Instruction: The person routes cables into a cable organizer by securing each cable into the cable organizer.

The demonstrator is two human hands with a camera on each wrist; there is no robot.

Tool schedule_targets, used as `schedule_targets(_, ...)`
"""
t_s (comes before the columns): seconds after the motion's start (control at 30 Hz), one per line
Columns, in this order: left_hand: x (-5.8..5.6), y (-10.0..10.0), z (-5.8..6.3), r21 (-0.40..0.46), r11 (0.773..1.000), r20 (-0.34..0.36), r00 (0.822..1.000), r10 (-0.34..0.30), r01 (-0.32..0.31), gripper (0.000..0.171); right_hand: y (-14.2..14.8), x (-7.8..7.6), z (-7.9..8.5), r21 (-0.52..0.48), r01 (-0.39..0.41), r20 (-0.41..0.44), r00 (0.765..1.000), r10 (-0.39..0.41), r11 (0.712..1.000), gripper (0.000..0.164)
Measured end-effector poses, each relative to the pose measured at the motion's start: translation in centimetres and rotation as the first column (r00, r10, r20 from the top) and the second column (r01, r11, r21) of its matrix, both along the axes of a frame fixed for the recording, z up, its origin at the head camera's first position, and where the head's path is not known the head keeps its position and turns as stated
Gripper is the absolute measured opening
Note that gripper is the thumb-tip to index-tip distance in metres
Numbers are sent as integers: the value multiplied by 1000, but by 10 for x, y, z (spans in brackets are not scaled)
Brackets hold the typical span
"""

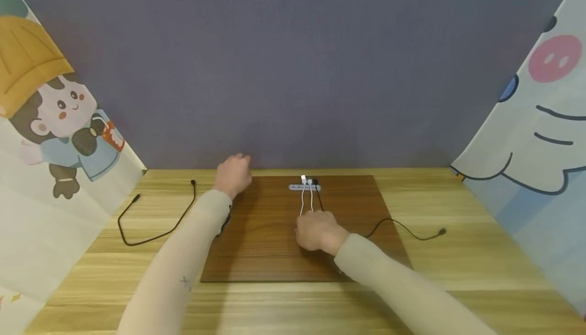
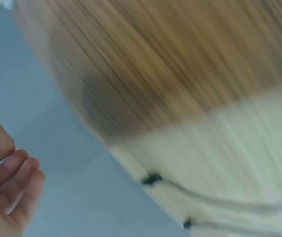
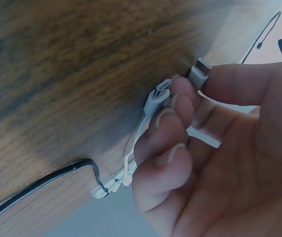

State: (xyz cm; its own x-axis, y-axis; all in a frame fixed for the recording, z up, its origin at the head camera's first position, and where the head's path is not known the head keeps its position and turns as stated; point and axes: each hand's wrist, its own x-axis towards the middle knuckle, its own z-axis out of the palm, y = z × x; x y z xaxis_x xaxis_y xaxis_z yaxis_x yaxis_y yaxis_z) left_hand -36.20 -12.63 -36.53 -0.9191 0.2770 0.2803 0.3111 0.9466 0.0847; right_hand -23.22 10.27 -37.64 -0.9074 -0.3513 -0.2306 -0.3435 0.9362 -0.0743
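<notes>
The right hand (image 1: 318,231) is grasping: its thumb and index finger pinch a small white plastic connector with a metal tip (image 3: 198,74). A second white connector, with an oval metal mouth (image 3: 156,100), is just beside the curled middle finger; whether this finger presses it, I cannot tell. This hand is low over the right half of a dark brown rectangular wooden board (image 1: 265,243).

From the hand, two thin white cables (image 1: 302,203) go away to a pale, narrow cable holder (image 1: 293,187), which is near the far edge of the board. White plug ends (image 1: 303,178) and one black plug end (image 1: 316,181) show just beyond this holder. A thin black cable (image 1: 319,200) also comes from it and passes behind the right hand. To the right, a black cable piece (image 1: 398,221) crosses the board's edge and ends on the table; the hand hides whether the two are joined.

The left hand (image 1: 233,175) is released, with loosely bent fingers and nothing between them, near the far left corner of the board. To its left, a separate black cable (image 1: 151,238) lies in a wide bend on the light yellowish wooden table (image 1: 265,309). Behind stands a plain grey panel (image 1: 293,70).
</notes>
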Motion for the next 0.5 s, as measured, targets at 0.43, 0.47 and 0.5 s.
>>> schedule_targets(0.43,3,-44,-9,-59,995,52,995,80,-77,38,1,-1,-3,7,2,3,1000,-2,1000,29)
schedule_targets(0.47,3,-46,-10,-35,995,65,994,92,-89,40,1,-1,-3,8,1,-1,1000,-1,1000,29)
schedule_targets(0.5,4,-48,-10,-16,995,79,992,103,-102,42,1,-1,-3,10,0,-1,1000,0,1000,29)
